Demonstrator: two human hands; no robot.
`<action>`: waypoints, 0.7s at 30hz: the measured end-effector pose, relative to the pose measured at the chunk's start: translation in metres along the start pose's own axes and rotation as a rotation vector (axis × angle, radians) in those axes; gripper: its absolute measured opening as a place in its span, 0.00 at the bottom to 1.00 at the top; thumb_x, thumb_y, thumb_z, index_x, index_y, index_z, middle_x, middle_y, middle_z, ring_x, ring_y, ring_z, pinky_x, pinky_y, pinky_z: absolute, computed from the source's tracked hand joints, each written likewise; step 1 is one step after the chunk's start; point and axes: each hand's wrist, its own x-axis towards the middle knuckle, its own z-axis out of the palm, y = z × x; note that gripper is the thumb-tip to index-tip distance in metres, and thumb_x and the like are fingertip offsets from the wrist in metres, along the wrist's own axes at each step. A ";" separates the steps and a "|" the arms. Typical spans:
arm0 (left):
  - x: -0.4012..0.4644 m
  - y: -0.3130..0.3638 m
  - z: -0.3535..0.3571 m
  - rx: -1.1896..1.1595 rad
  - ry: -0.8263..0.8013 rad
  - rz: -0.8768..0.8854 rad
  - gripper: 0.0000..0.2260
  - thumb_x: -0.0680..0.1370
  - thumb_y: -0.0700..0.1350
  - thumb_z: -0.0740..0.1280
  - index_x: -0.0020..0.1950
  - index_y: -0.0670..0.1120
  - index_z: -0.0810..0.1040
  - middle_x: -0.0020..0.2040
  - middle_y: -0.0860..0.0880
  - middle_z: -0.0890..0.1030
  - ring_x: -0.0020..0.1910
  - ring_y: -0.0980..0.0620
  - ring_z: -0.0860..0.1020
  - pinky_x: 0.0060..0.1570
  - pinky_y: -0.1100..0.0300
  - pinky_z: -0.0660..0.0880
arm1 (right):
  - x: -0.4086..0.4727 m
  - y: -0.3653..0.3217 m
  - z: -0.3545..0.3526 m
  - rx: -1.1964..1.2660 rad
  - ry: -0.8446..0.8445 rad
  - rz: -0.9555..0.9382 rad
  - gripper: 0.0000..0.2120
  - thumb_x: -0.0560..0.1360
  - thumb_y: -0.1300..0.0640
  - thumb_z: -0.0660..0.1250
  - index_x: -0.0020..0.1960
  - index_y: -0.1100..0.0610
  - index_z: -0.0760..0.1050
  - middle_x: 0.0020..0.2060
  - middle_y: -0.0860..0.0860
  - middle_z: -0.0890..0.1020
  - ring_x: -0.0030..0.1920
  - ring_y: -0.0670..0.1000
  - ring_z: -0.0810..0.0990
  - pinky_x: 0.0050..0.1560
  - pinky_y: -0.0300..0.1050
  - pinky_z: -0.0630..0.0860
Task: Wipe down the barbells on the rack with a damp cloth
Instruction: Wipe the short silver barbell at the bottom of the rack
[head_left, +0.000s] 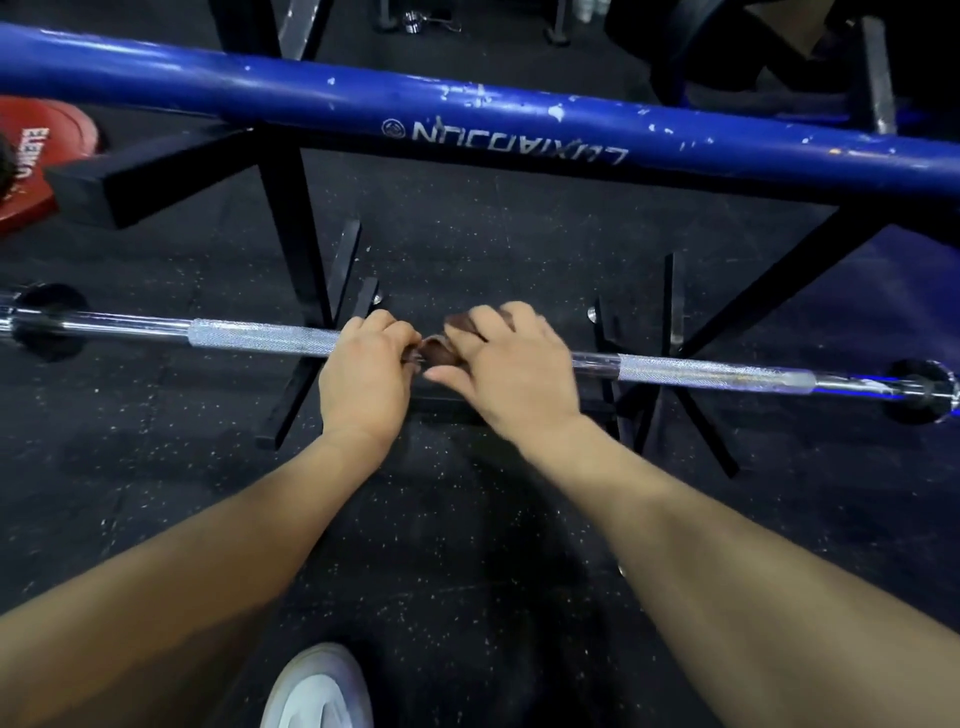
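Between both hands, a brown cloth bunches on the chrome barbell at its middle. Left hand pinches one end of it; right hand curls over the rest, gripping cloth and bar. Beyond, a black rack carries a blue barbell.

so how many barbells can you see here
2. A silver barbell lies low across the black rack, where both hands hold the cloth. A blue bar lies higher, beyond it. More may sit out of frame.
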 end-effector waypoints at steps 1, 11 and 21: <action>0.000 -0.001 0.000 -0.007 -0.001 -0.002 0.10 0.75 0.39 0.69 0.55 0.45 0.80 0.52 0.49 0.76 0.54 0.48 0.71 0.40 0.53 0.71 | -0.004 0.013 0.004 -0.003 0.097 0.023 0.28 0.74 0.33 0.50 0.60 0.48 0.78 0.53 0.48 0.78 0.57 0.57 0.72 0.56 0.55 0.73; 0.000 0.002 0.002 0.017 0.027 -0.005 0.09 0.73 0.41 0.72 0.52 0.45 0.79 0.49 0.50 0.76 0.51 0.49 0.71 0.37 0.57 0.65 | -0.010 0.035 0.006 0.034 0.308 0.205 0.18 0.74 0.42 0.57 0.55 0.48 0.79 0.44 0.48 0.82 0.49 0.58 0.77 0.47 0.48 0.73; 0.002 0.004 -0.002 0.052 -0.022 -0.015 0.09 0.75 0.43 0.70 0.54 0.45 0.79 0.49 0.50 0.76 0.52 0.50 0.70 0.37 0.56 0.64 | -0.048 0.094 0.025 -0.007 0.349 0.148 0.14 0.75 0.46 0.59 0.51 0.50 0.79 0.47 0.48 0.80 0.51 0.53 0.70 0.47 0.44 0.75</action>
